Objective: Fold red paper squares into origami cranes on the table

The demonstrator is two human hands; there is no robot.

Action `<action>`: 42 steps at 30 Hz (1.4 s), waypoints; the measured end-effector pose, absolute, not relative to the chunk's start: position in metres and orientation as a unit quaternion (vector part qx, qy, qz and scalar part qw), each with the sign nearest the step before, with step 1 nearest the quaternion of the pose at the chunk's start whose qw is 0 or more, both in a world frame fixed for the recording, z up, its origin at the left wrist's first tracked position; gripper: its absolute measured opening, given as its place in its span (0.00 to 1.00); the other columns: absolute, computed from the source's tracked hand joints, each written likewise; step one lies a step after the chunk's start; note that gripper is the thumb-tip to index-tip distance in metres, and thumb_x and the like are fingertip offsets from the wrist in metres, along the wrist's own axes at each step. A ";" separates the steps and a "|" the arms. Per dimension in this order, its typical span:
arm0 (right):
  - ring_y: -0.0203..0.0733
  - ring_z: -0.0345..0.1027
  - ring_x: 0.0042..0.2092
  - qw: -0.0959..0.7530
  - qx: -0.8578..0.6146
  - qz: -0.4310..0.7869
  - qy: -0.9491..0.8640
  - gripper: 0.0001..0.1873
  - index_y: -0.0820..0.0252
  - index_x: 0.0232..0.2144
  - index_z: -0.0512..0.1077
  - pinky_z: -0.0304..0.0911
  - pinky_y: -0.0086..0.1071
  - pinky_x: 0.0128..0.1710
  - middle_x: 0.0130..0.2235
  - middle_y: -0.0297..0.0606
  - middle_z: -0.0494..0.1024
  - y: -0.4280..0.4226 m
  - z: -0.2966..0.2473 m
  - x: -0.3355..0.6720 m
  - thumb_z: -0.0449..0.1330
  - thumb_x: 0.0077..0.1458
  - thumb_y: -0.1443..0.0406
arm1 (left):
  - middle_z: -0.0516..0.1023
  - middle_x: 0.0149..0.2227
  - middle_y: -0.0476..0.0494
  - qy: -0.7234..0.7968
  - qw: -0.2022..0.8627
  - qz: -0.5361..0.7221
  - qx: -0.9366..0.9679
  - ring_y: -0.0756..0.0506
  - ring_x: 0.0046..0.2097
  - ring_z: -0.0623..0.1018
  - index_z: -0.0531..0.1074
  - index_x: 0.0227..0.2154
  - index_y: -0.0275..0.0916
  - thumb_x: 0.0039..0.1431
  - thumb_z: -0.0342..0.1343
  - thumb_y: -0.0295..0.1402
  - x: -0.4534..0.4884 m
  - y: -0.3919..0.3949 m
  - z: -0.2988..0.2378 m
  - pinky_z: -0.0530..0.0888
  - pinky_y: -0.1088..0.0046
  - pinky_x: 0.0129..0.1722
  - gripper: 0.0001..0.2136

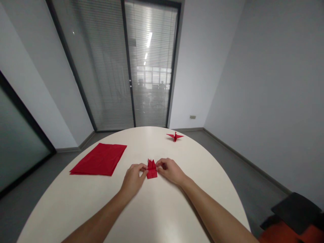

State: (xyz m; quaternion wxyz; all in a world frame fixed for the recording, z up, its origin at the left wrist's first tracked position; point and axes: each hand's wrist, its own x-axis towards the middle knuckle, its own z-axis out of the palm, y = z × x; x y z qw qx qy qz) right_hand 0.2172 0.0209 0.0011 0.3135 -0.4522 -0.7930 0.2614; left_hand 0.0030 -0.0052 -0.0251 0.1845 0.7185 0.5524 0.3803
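Note:
A small folded piece of red paper [152, 170] is held between both hands over the middle of the round table. Its upper edge rises in several pointed tips, while the lower part is a flat, squarish panel. My left hand [134, 175] pinches its left edge between thumb and fingers. On the opposite edge, my right hand [170, 169] grips with thumb and index finger, the other fingers curled. Farther back on the right stands a finished-looking red paper crane [175, 136], wings spread, apart from both hands.
Red paper sheets [101, 159] lie in a flat stack on the left of the white round table [149, 212]. A dark chair with an orange part [286, 233] stands at the lower right. Beyond the table are a glass door with blinds [152, 101] and pale walls.

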 end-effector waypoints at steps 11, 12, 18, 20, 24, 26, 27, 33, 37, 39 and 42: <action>0.37 0.69 0.34 0.328 -0.390 0.259 -0.820 0.18 0.57 0.38 0.80 0.62 0.28 0.37 0.37 0.35 0.81 0.018 0.006 0.217 0.58 0.48 0.77 | 0.80 0.37 0.44 0.545 0.131 0.341 0.755 0.41 0.42 0.76 0.75 0.33 0.40 0.58 0.55 0.25 0.004 -0.009 -0.018 0.70 0.65 0.44 0.05; 0.37 0.69 0.34 0.327 -0.383 0.258 -0.824 0.17 0.57 0.39 0.80 0.62 0.28 0.36 0.37 0.35 0.81 0.017 0.008 0.217 0.59 0.49 0.76 | 0.80 0.37 0.44 0.543 0.128 0.339 0.757 0.41 0.42 0.76 0.75 0.32 0.40 0.58 0.55 0.25 0.005 -0.009 -0.017 0.70 0.65 0.44 0.05; 0.38 0.71 0.35 0.317 -0.344 0.234 -0.852 0.13 0.56 0.36 0.80 0.63 0.29 0.39 0.35 0.33 0.82 0.015 0.011 0.216 0.59 0.52 0.74 | 0.81 0.37 0.45 0.508 0.137 0.341 0.779 0.42 0.42 0.76 0.77 0.34 0.41 0.58 0.53 0.21 0.005 -0.011 -0.010 0.70 0.65 0.45 0.10; 0.38 0.72 0.36 0.302 -0.336 0.219 -0.865 0.15 0.55 0.36 0.81 0.63 0.30 0.41 0.35 0.33 0.82 0.017 0.010 0.217 0.58 0.52 0.76 | 0.81 0.37 0.46 0.496 0.130 0.332 0.791 0.42 0.43 0.76 0.78 0.34 0.41 0.57 0.52 0.19 0.005 -0.012 -0.008 0.70 0.65 0.45 0.12; 0.40 0.74 0.41 0.279 -0.308 0.185 -0.891 0.19 0.55 0.36 0.81 0.63 0.32 0.47 0.37 0.34 0.83 0.019 0.010 0.220 0.56 0.50 0.78 | 0.81 0.37 0.46 0.492 0.087 0.308 0.810 0.42 0.43 0.76 0.78 0.31 0.42 0.55 0.51 0.18 0.006 -0.016 -0.004 0.69 0.63 0.46 0.14; 0.41 0.74 0.41 0.275 -0.302 0.170 -0.897 0.19 0.55 0.36 0.81 0.63 0.33 0.48 0.38 0.34 0.83 0.019 0.011 0.221 0.55 0.50 0.77 | 0.81 0.37 0.46 0.496 0.062 0.297 0.813 0.41 0.43 0.76 0.77 0.31 0.42 0.55 0.52 0.19 0.008 -0.019 -0.001 0.69 0.63 0.46 0.13; 0.41 0.73 0.41 0.272 -0.301 0.162 -0.899 0.18 0.55 0.36 0.81 0.63 0.33 0.48 0.38 0.35 0.83 0.018 0.012 0.221 0.55 0.50 0.77 | 0.81 0.37 0.46 0.498 0.051 0.290 0.815 0.41 0.43 0.76 0.77 0.31 0.42 0.55 0.52 0.19 0.009 -0.022 0.001 0.68 0.63 0.45 0.12; 0.43 0.72 0.43 0.248 -0.302 0.136 -0.910 0.17 0.55 0.40 0.81 0.63 0.34 0.48 0.41 0.38 0.82 0.011 0.020 0.221 0.58 0.53 0.73 | 0.79 0.36 0.44 0.491 0.020 0.241 0.837 0.40 0.43 0.75 0.75 0.32 0.41 0.57 0.53 0.24 0.013 -0.031 0.012 0.67 0.63 0.43 0.07; 0.43 0.72 0.44 0.232 -0.309 0.144 -0.911 0.15 0.55 0.40 0.81 0.63 0.33 0.48 0.42 0.38 0.82 0.011 0.023 0.223 0.58 0.54 0.72 | 0.78 0.37 0.43 0.487 0.008 0.217 0.846 0.39 0.43 0.74 0.74 0.34 0.41 0.57 0.53 0.25 0.013 -0.033 0.016 0.67 0.62 0.42 0.06; 0.43 0.71 0.44 0.228 -0.318 0.147 -0.909 0.15 0.55 0.39 0.81 0.63 0.33 0.47 0.42 0.38 0.82 0.012 0.023 0.225 0.58 0.54 0.72 | 0.78 0.38 0.42 0.483 0.010 0.211 0.850 0.39 0.43 0.74 0.74 0.35 0.41 0.56 0.54 0.25 0.012 -0.034 0.016 0.66 0.62 0.43 0.07; 0.43 0.71 0.44 0.227 -0.332 0.154 -0.903 0.14 0.55 0.38 0.81 0.63 0.33 0.47 0.42 0.38 0.82 0.014 0.022 0.227 0.58 0.55 0.72 | 0.78 0.40 0.43 0.475 0.017 0.207 0.855 0.39 0.45 0.73 0.74 0.37 0.42 0.56 0.56 0.25 0.012 -0.034 0.016 0.66 0.62 0.44 0.08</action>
